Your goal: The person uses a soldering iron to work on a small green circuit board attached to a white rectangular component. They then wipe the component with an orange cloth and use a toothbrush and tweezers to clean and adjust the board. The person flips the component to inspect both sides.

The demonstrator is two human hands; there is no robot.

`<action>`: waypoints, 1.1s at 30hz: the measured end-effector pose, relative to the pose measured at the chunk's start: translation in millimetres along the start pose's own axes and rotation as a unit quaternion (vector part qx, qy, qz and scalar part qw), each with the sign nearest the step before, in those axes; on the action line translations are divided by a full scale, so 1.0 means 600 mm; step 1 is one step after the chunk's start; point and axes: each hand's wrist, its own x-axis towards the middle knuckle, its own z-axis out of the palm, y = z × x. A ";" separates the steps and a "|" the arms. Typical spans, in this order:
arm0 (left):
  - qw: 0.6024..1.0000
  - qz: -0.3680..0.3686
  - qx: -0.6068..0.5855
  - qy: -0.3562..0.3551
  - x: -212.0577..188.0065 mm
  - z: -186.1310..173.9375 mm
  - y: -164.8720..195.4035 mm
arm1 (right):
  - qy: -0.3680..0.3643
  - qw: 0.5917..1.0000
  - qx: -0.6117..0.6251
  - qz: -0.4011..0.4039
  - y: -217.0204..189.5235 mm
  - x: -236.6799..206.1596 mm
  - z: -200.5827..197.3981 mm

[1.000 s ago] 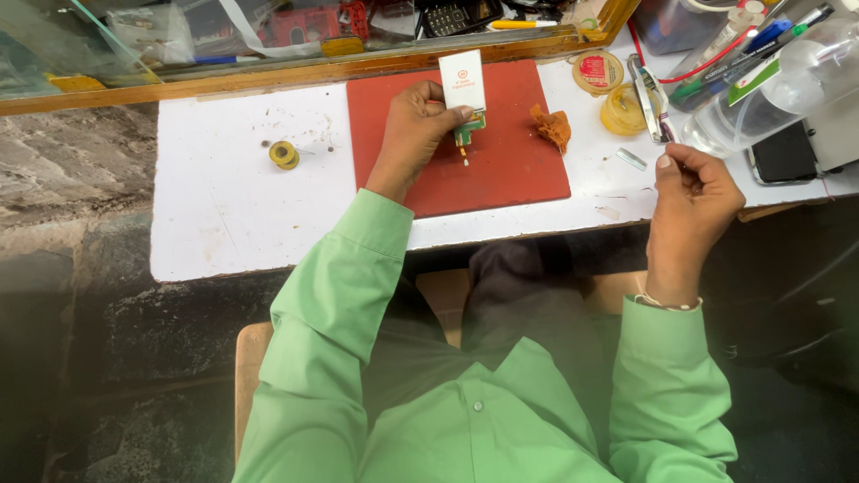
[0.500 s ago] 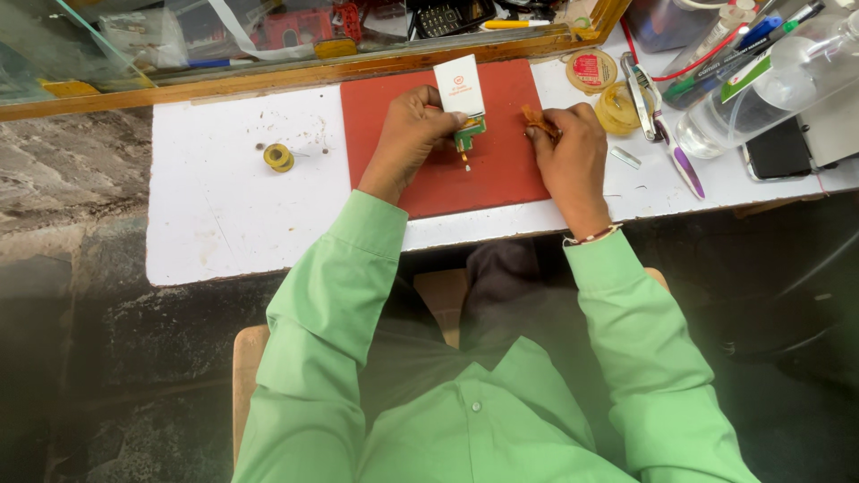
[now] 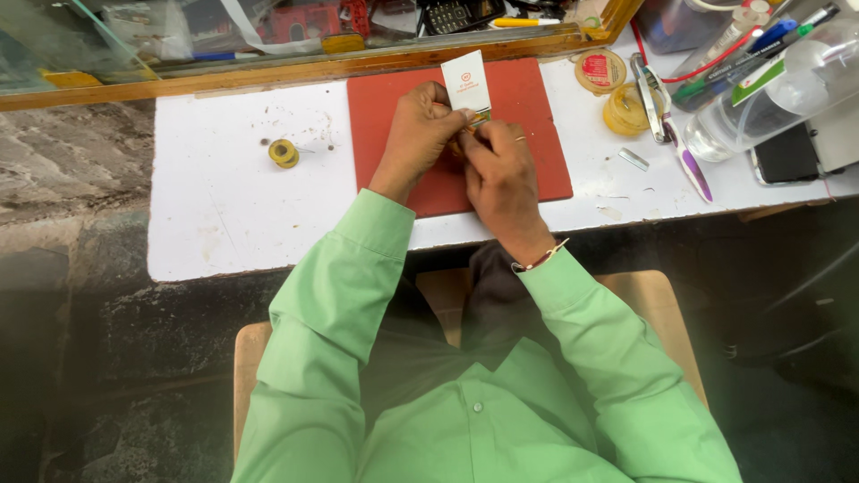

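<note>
Both hands meet over a red mat [image 3: 528, 134] on a white table [image 3: 224, 206]. My left hand [image 3: 416, 134] pinches a small white card [image 3: 467, 82] with a little green and gold piece hanging under it. My right hand [image 3: 499, 174] presses against the left, its fingertips on that small piece just below the card. The piece itself is mostly hidden by the fingers. Both arms wear light green sleeves, and a thin bracelet circles the right wrist.
A small yellow spool [image 3: 284, 153] lies left of the mat. Right of the mat sit two round yellow containers [image 3: 624, 109], a purple-handled tool [image 3: 691, 170], pens, a clear plastic bottle [image 3: 769, 98] and a dark phone [image 3: 786, 154]. A wooden-framed glass case [image 3: 295, 67] runs along the back.
My right hand came in from the far right of the table, passed the orange bit on the mat, and now joins the left hand at the card. The left hand stayed put.
</note>
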 end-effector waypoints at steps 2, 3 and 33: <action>1.000 -0.004 -0.003 -0.004 -0.001 0.002 -0.001 | -0.007 1.000 -0.002 0.014 0.001 0.000 -0.004; 1.000 0.006 -0.003 -0.007 0.000 0.003 0.000 | 0.003 0.999 -0.008 0.031 0.001 0.000 -0.005; 0.991 -0.053 -0.022 -0.124 -0.010 -0.007 0.009 | -0.023 0.910 0.343 0.231 0.105 0.027 -0.042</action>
